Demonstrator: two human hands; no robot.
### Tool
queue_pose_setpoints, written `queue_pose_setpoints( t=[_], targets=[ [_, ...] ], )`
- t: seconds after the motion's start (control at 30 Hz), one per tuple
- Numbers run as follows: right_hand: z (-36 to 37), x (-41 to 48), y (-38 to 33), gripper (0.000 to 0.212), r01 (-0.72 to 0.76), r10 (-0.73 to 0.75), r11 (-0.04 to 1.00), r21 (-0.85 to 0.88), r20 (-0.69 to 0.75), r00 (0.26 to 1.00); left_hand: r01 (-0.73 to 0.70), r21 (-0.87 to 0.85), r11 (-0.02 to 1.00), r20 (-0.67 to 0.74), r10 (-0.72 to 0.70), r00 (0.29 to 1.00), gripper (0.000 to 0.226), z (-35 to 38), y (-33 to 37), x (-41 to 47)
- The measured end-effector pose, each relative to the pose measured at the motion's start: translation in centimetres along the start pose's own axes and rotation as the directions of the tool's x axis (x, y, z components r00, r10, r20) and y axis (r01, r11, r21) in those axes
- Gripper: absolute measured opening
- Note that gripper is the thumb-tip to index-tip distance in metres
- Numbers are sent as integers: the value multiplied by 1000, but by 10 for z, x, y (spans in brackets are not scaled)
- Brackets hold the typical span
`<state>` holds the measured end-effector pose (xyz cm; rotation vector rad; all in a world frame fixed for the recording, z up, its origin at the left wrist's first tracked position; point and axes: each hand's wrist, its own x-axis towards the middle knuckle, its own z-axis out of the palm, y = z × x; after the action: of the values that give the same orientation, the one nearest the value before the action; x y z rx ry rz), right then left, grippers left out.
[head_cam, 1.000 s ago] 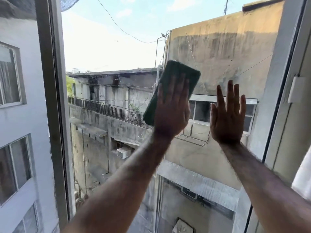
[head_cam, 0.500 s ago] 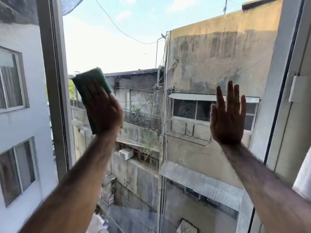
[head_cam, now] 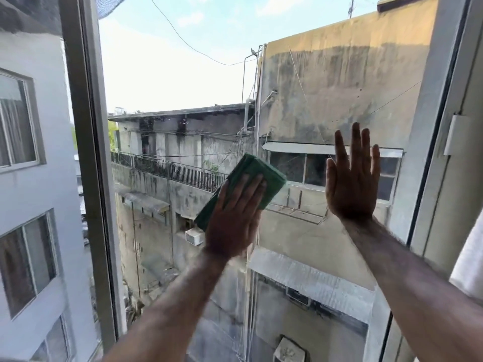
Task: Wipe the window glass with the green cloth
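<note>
The window glass point(head_cam: 170, 82) fills the middle of the view, with old buildings seen through it. My left hand point(head_cam: 234, 218) presses the folded green cloth point(head_cam: 269, 177) flat against the pane near its centre; the cloth sticks out beyond my fingers to the upper right and lower left. To the right of it, my right hand point(head_cam: 351, 178) lies flat on the glass with fingers spread upward and holds nothing. A small gap separates the cloth from my right hand.
A grey vertical frame bar point(head_cam: 88, 165) bounds the pane on the left, with another pane beyond it. The right frame point(head_cam: 428, 142) carries a white latch point(head_cam: 453, 134). A bit of white fabric point(head_cam: 470, 259) shows at the right edge.
My left hand has swept the cloth from the upper left by the frame bar down and right to the middle of the pane. The right hand has stayed in place.
</note>
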<state>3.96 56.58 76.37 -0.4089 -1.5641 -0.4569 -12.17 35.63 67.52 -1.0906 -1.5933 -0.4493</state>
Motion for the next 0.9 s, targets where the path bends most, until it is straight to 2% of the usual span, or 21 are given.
queue_pose_setpoints(
  t=[0.1, 0.2, 0.3, 0.37, 0.43, 0.53, 0.6, 0.77, 0.9],
  targets=[
    [-1, -1, -2, 58, -10, 10, 1000, 0, 7, 1000, 259, -16, 966, -38, -259, 965, 59, -29, -64, -21],
    [-1, -2, -6, 58, -16, 16, 1000, 8, -4, 1000, 542, -46, 839, -62, -544, 837, 62, -64, -111, 17],
    [-1, -1, -5, 58, -9, 9, 1000, 8, 1, 1000, 650, -99, 754, -204, -654, 728, 59, -89, -116, 98],
    [-1, -2, -5, 58, -9, 9, 1000, 10, 4, 1000, 661, -111, 742, -278, -662, 696, 58, -92, -98, 148],
    [0, -1, -5, 58, -6, 6, 1000, 8, 0, 1000, 614, -82, 785, -276, -610, 743, 57, -84, -63, 176],
    [0, 1, -2, 57, 2, -2, 1000, 9, -5, 1000, 393, -20, 919, -238, -386, 891, 57, -53, -7, 167],
    [0, 1, -1, 57, 8, -8, 1000, 7, 1, 1000, 263, -12, 965, -212, -260, 942, 60, -30, 10, 135],
    [-3, 1, -2, 57, 4, -4, 1000, 15, 1, 1000, 288, -9, 958, -88, -287, 954, 68, 1, 21, 20],
    [-3, 1, -4, 57, 4, -4, 1000, 3, 4, 1000, 232, 41, 972, -59, -230, 971, 64, -15, 16, 1]
  ],
)
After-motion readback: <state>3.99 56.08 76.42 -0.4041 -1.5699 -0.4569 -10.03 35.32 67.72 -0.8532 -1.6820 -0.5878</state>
